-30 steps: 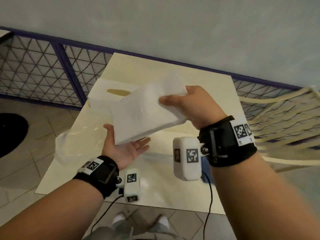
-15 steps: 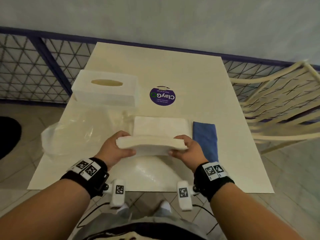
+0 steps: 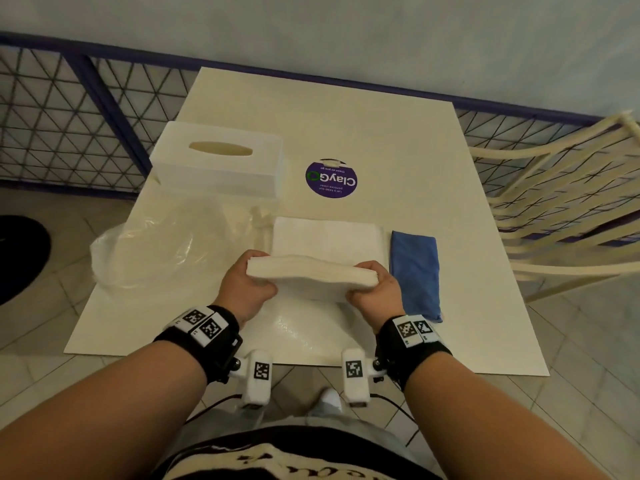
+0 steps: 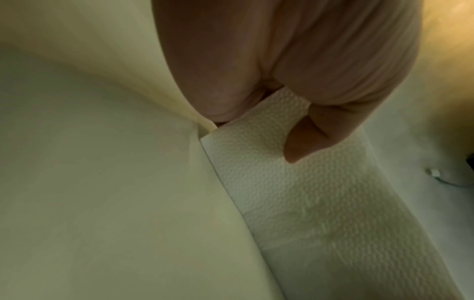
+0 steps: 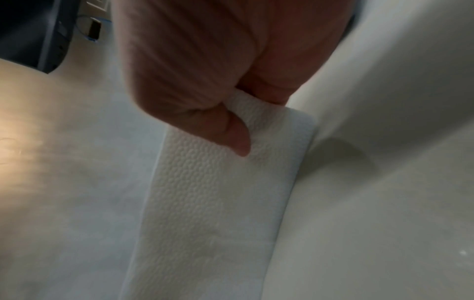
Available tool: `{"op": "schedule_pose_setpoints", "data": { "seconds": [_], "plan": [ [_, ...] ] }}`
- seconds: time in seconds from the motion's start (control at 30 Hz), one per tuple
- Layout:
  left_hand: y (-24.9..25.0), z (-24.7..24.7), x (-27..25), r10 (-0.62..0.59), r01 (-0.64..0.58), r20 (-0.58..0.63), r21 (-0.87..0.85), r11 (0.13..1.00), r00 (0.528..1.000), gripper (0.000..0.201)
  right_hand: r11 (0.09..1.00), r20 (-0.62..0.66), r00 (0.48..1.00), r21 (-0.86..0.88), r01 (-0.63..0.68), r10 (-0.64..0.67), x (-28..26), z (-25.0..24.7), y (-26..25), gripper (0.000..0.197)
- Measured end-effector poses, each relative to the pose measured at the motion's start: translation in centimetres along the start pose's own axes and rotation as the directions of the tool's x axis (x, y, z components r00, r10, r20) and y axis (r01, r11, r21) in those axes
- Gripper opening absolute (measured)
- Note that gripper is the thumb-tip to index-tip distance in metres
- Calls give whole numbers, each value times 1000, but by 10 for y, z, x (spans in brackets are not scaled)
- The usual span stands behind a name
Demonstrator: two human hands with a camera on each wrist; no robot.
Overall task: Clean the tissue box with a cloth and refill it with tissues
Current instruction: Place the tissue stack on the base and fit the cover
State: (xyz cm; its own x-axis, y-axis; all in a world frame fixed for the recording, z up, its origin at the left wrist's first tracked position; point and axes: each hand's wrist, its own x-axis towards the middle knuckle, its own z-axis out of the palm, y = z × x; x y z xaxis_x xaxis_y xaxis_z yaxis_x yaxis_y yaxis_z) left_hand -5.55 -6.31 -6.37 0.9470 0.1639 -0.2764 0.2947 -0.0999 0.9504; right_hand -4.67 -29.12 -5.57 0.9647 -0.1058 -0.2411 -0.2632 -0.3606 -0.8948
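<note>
A thick stack of white tissues (image 3: 311,277) hangs level just above the table's near middle. My left hand (image 3: 247,289) grips its left end and my right hand (image 3: 372,294) grips its right end. In the left wrist view my fingers curl under the embossed tissue stack (image 4: 307,192); the right wrist view shows the same hold on the tissue stack (image 5: 218,192). Another flat pile of tissues (image 3: 327,237) lies on the table behind it. The white tissue box (image 3: 218,166), oval slot up, stands at the far left. A folded blue cloth (image 3: 415,271) lies right of my right hand.
A crumpled clear plastic bag (image 3: 152,244) lies on the table's left side. A round purple sticker (image 3: 331,178) marks the table (image 3: 398,140) centre. A cream slatted chair (image 3: 561,202) stands to the right, a purple mesh fence (image 3: 69,109) behind and left.
A second ago my right hand held the stack high and tilted over my left palm. Both hands have since brought it down level and low; since half a second ago it barely moved.
</note>
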Motion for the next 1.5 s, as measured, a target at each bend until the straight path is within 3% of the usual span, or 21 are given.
{"op": "schedule_pose_setpoints", "data": {
  "seconds": [0.5,0.6,0.7,0.87,1.23,1.37,1.43,1.5],
  "plan": [
    [-4,-1,-4,-26,29,-47,58,998,999,36,998,-20,1000,54,-14,15,2,1,10,41],
    [-3,-6,-3,-40,37,9,173,984,999,29,999,-19,999,32,-30,31,0,-3,10,34],
    [11,-9,9,-16,13,16,215,977,1000,40,993,-73,995,103,-54,62,11,-11,0,23],
    [44,0,44,-19,26,-46,171,985,999,48,996,-231,970,68,-65,79,48,-21,-27,44],
    [44,14,63,-26,49,-88,264,963,996,49,981,-221,967,-115,-158,130,68,-27,-33,52],
    [42,15,62,197,-137,-50,552,823,979,48,952,-250,965,-267,-149,81,71,-21,-33,53],
    [43,16,62,337,-281,48,667,690,940,39,929,-247,968,-367,-56,-39,71,-17,-37,45],
    [42,20,61,366,-340,143,757,558,920,31,888,-160,979,-457,38,-125,70,-10,-43,35]
  ]
}}
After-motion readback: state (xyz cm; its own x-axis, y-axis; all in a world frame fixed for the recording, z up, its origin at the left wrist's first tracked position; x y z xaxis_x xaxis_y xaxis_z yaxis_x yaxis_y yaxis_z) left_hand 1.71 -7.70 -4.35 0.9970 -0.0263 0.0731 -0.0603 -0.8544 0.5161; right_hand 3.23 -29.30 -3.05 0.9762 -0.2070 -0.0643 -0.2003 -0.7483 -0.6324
